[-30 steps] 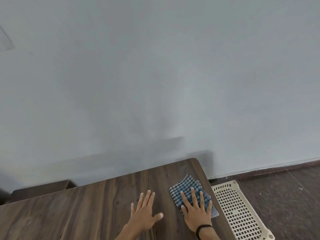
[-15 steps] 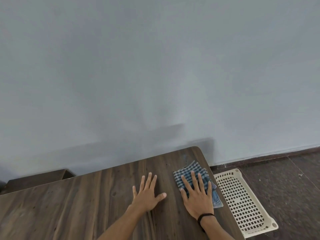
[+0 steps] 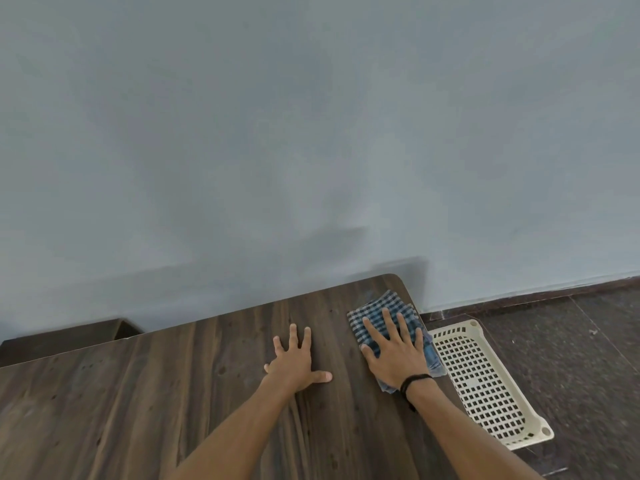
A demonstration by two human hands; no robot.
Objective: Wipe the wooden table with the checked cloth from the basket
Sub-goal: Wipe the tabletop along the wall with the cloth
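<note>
Wiping underway: your right hand (image 3: 394,356) presses flat, fingers spread, on the checked cloth (image 3: 379,306) at the far right corner of the surface (image 3: 156,393); your left hand (image 3: 294,363) lies flat, empty. Next, likely sweep leftward.

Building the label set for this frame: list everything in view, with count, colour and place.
wooden table: 1, dark brown, foreground, against the wall
checked cloth: 1, blue and white, folded, near the table's far right corner
basket: 1, cream, perforated, on the floor right of the table
wall: 1, pale grey-blue, behind the table
floor: 1, dark, at right
skirting: 1, dark brown, foot of the wall at right
low furniture: 1, dark brown, far left, only partly seen
wristband: 1, black, right wrist
left hand: 1, flat on the bare table
right hand: 1, flat on the cloth
</note>
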